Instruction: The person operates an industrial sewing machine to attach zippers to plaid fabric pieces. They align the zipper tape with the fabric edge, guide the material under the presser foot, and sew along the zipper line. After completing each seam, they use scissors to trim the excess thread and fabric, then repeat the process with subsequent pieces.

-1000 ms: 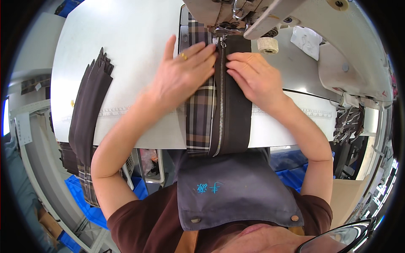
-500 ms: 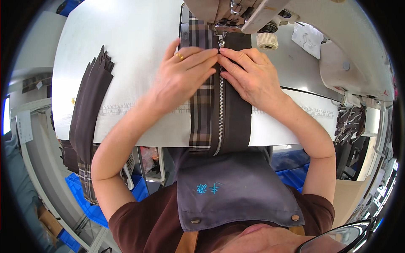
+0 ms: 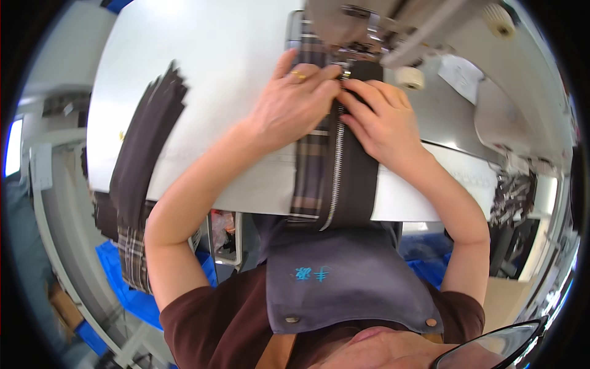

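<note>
Zipper (image 3: pixel 337 165) lies between left hand (image 3: pixel 289 107) and right hand (image 3: pixel 392 127), whose fingers (image 3: pixel 364 106) meet over it, grip unclear.

The zipper (image 3: pixel 337 166) looks shiny metal (the dark panel (image 3: pixel 361 178), matt cloth).

The hands (image 3: pixel 298 103) cover part of the zipper (image 3: pixel 337 166), and the sewing machine (image 3: pixel 424 38) (blurred) is cropped above.

One zipper (image 3: pixel 337 157), one sewing machine (image 3: pixel 516 123), two apron buttons (image 3: pixel 432 322)
</note>
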